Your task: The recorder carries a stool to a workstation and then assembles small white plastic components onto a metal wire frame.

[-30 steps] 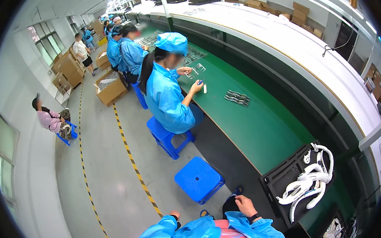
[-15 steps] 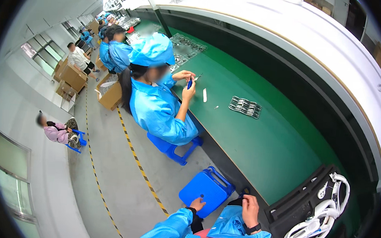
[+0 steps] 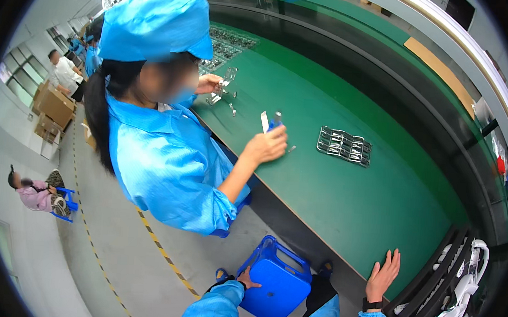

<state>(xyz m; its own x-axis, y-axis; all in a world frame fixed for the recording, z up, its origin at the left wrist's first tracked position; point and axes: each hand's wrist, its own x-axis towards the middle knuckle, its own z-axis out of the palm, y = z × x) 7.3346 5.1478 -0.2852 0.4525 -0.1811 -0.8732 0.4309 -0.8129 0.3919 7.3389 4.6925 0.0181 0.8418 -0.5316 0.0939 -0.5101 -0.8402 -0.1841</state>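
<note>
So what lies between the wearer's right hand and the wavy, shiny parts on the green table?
In the head view, only bare green tabletop lies between the right hand and the wavy, shiny parts.

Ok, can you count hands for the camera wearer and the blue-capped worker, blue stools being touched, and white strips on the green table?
Camera wearer's left hand and right hand: 2
Blue-capped worker's hands: 2
Blue stool under the left hand: 1
White strip: 1
Total: 6

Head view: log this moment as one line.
left hand: touching blue plastic stool | right hand: open over green tabletop edge | co-worker's right hand: holding blue-and-silver tool | far right: white curved parts
</note>
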